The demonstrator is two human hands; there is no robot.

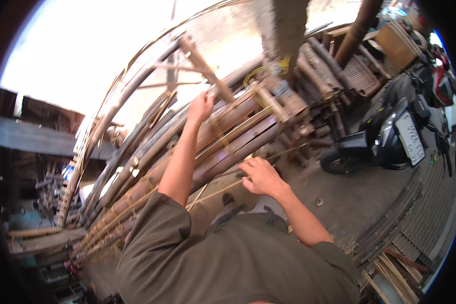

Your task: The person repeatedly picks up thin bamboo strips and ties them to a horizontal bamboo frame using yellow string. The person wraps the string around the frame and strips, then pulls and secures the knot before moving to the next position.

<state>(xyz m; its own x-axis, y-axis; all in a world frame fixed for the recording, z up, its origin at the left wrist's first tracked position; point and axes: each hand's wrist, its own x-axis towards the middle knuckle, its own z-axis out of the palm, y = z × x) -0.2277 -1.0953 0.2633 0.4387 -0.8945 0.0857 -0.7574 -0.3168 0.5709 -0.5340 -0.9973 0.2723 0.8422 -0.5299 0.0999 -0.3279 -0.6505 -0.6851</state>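
Note:
My left hand [201,106] is raised over a stack of long pipes and bamboo poles, its fingers curled closed. A brown wooden board [203,63] slants down just beyond it. Whether the fingers grip the board or something thin is blurred. My right hand [261,176] is held lower, in front of the stack's near side, with fingers loosely bent and thumb apart, and nothing shows in it. Close to its fingertips lies a brown metal pipe [213,167]. Bamboo poles [131,202] run toward the lower left.
A concrete post [283,35] rises behind the stack. Rusty pipes [314,71] lie to its right. A black motorbike [375,144] stands at the right, near corrugated sheets [430,218] and wooden slats [395,278] on the floor. A curved pole [121,104] arches at the left.

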